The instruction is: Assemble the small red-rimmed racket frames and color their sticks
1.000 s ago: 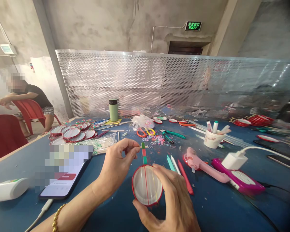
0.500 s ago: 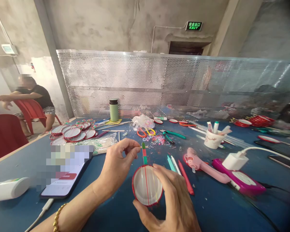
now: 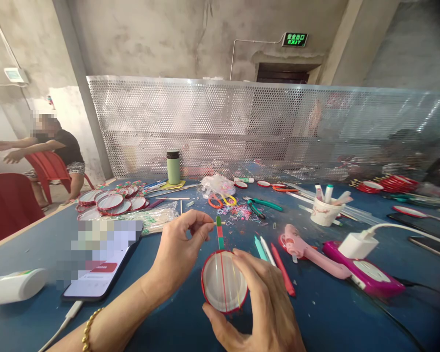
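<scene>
While the right hand (image 3: 266, 305) grips the red-rimmed round lid (image 3: 223, 288) low over the blue table (image 3: 333, 313), the left hand (image 3: 178, 249) pinches 1 thin stick (image 3: 223, 223) between thumb and forefinger; the stick crosses the green-red strip (image 3: 220, 238) above the lid.

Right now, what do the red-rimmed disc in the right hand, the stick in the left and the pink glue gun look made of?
Round red-rimmed disc, in the right hand: probably clear glossy plastic, see-through with glare. Thin pale stick, pinched by the left hand: matte, likely wood or bamboo. Pink glue gun: smooth moulded plastic, slight sheen.
</scene>
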A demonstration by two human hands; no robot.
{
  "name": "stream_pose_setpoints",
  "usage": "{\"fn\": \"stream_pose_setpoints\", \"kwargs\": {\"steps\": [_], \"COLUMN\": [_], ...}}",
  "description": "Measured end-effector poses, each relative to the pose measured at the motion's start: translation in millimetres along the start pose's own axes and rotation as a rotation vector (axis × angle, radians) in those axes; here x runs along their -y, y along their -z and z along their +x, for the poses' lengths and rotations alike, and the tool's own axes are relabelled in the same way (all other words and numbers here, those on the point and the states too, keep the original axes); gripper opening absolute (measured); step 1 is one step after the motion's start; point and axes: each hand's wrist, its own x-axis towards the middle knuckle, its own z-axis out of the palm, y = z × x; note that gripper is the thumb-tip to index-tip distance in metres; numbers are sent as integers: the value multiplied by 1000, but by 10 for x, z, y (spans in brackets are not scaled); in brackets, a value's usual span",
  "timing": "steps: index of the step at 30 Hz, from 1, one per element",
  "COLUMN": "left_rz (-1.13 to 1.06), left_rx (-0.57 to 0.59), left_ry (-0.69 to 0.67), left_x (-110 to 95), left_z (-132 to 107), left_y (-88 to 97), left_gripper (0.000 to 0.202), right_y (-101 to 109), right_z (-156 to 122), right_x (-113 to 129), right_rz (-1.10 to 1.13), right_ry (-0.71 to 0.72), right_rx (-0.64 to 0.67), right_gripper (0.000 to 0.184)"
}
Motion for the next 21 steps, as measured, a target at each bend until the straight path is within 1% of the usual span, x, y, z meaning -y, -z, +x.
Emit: {"fn": "stream_pose_setpoints", "kwargs": {"steps": [21], "left_rz": [-1], "left_rx": [7], "left_ry": [11], "left_x": [3], "left_z": [-3], "left_y": [-2], "left_gripper": [12], "right_y": [9], "right_z": [8], "right_x": [2], "right_rz": [-7], "right_ry": [1], "right_rx": [6], "right_gripper": [60]}}
